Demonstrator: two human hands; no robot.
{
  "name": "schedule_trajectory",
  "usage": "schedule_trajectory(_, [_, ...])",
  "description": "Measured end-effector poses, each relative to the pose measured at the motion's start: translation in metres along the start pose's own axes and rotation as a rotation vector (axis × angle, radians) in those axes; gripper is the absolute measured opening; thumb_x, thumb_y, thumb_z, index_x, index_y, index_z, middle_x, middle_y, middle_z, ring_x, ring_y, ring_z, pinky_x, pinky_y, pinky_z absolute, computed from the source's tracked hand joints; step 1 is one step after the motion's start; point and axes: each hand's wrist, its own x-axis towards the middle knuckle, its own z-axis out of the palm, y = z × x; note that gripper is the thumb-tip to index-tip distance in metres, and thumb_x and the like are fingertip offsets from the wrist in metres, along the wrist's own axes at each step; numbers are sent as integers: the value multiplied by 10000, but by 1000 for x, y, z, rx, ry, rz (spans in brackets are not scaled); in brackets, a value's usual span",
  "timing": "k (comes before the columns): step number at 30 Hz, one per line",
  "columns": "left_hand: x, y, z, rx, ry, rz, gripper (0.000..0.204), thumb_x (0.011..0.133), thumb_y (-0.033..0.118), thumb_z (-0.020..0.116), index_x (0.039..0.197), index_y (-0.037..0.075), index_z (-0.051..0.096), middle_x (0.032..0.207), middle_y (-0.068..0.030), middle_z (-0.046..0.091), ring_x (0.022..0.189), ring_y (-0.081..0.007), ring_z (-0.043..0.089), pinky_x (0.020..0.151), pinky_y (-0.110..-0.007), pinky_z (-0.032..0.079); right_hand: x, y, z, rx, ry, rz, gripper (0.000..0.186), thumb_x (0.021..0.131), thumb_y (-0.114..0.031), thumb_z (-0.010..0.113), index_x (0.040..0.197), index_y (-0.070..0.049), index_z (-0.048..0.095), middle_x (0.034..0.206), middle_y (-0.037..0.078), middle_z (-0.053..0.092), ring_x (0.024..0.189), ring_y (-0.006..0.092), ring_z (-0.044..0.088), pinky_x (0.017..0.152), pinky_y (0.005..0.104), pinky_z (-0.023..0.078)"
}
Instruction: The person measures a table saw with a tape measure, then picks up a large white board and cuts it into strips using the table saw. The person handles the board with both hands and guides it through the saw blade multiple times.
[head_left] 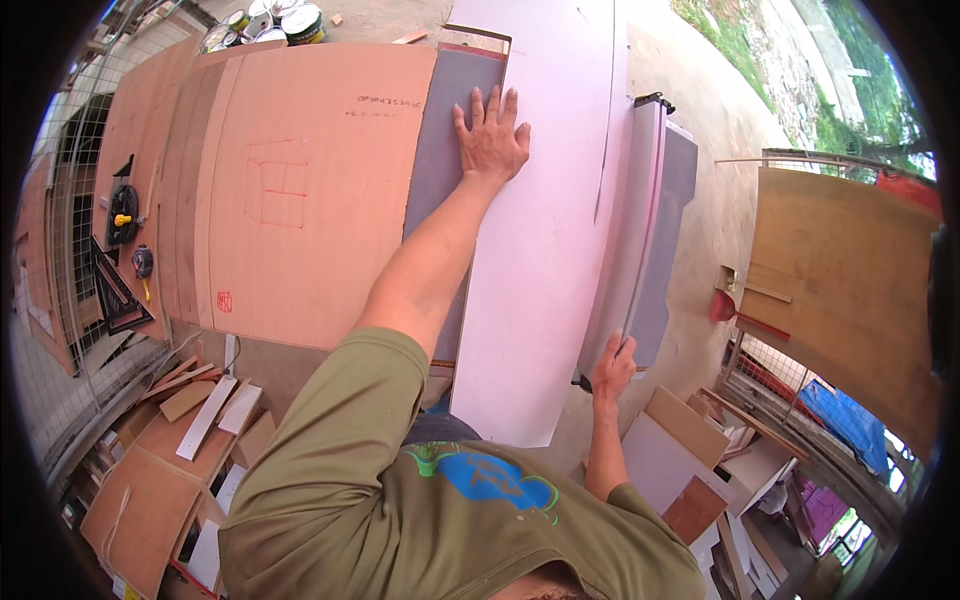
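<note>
A long white panel [540, 250] lies lengthwise in front of me, running from near my body to the far edge. My left hand [490, 137] rests flat on it with fingers spread, the fingertips near the dark grey surface [437, 150] along its left side. To the panel's right stands a long pale grey rail [630, 220] with a narrow dark line along it, beside a grey tabletop [672, 230]. My right hand [612, 370] is closed at the near end of this rail; its fingers seem to wrap the rail's edge, partly hidden.
Left of the panel spreads a brown plywood worktop [330, 200] with red markings. A circular saw [124, 213], a black triangular square [115, 290] and a tape measure [142, 262] lie on its far left. Wood offcuts [205, 420] are piled at lower left; a brown board [840, 270] stands right.
</note>
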Motion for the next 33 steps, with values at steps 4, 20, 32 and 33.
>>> schedule_trajectory(4, [7,0,3,21,4,9,669,1055,488,421,1654,206,324,1709,-68,320,1603,-360,181,1258,-653,74,1,2,0,35,1,16,408,1124,-368,425,978,-7,548,715,259,619,674,495,616,607,548,433])
schedule_trajectory(20, [29,0,12,15,24,13,667,1048,488,414,1652,215,335,1706,-65,326,1604,-360,176,1255,-671,46,2,2,0,26,4,13,353,1126,-295,400,1015,-9,576,718,275,604,675,497,607,599,556,423])
schedule_trajectory(32, [47,1,12,16,-13,0,682,1052,506,411,1661,216,311,1722,-59,293,1613,-361,140,1257,-670,33,4,0,-2,38,-8,16,364,1129,-297,387,993,-7,559,718,269,603,667,494,594,609,560,412])
schedule_trajectory(33, [48,1,12,20,-14,2,681,1052,506,410,1661,216,312,1723,-57,291,1613,-360,141,1257,-671,35,4,0,-2,34,-13,20,366,1129,-299,386,993,-7,559,722,269,604,671,493,596,611,560,414])
